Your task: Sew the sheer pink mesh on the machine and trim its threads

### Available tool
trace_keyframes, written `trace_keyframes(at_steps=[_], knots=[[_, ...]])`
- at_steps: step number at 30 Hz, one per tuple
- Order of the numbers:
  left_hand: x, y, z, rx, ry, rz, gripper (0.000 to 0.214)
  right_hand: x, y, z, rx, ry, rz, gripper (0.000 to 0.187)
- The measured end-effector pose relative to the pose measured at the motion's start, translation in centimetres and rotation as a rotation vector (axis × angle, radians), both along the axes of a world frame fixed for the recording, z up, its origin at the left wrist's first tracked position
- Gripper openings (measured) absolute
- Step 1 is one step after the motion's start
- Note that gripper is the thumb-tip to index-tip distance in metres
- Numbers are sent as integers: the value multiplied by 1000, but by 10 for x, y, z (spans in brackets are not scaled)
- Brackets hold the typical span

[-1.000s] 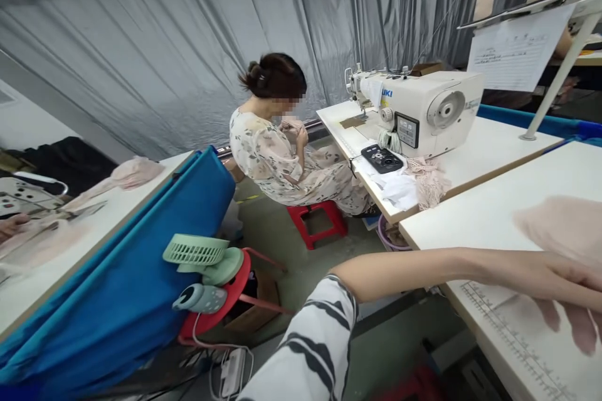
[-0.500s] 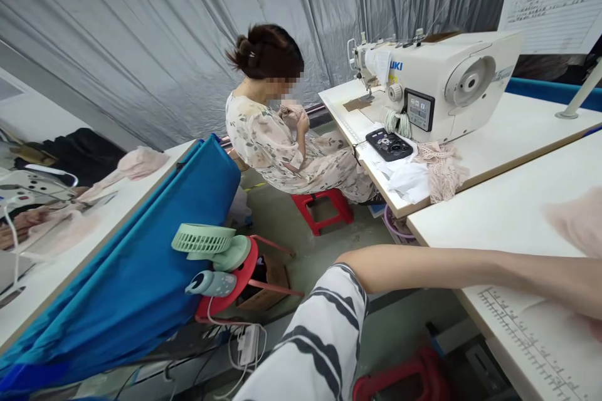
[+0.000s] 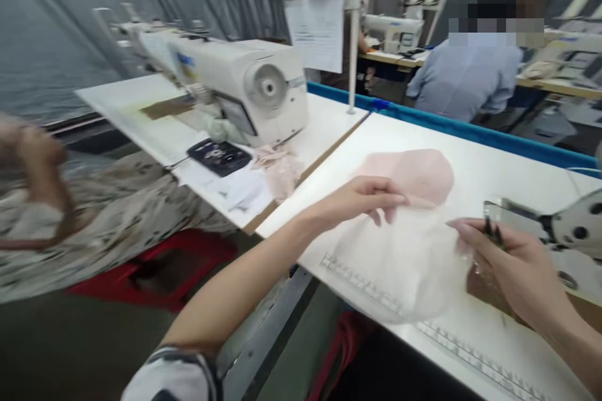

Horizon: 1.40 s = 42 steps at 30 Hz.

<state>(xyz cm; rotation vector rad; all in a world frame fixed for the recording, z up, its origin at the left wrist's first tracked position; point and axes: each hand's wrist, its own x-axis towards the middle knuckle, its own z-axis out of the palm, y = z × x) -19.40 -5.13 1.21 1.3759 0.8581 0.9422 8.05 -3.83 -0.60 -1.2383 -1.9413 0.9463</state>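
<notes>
Fabric (image 3: 399, 257), sheer, pinched by left hand (image 3: 362, 197) at ten o'clock, right hand (image 3: 503, 257) at three: keep it flat on counter (image 3: 493, 163).

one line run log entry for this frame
left hand: on sheer fabric | right hand: holds its edge | table: pink piece

A sheer, matt pale pink cloth piece (image 3: 399, 250) lies on the smooth white laminate tabletop (image 3: 498, 169) at centre right. At upper left, the cream sewing machine with a hard glossy plastic casing (image 3: 244, 84) stands beside rough pink lace trim (image 3: 281, 170).
</notes>
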Motion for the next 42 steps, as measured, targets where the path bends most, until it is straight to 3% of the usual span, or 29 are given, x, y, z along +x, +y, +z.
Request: trace_keyframes(at_steps=[4,8,12,15,20,27,34,42], knots=[[0,39,35,87,66,51,21,-26,30,27,-4,375,-113,29],[6,105,53,205,147,141,23,-49,78,39,-3,587,-278,30],[12,166,42,136,342,272,17,-57,126,23,-34,539,-362,26],[17,190,21,80,437,301,15,-57,149,3,-105,438,-378,26],[17,195,-6,30,515,333,15,-51,160,-17,-156,322,-404,29],[-1,176,-12,-18,575,375,31,-42,164,-21,-104,288,-408,23],[1,164,-27,185,738,487,28,-40,170,-32,16,218,-370,24],[8,167,-29,450,968,567,29,-41,178,-39,128,23,-351,30]])
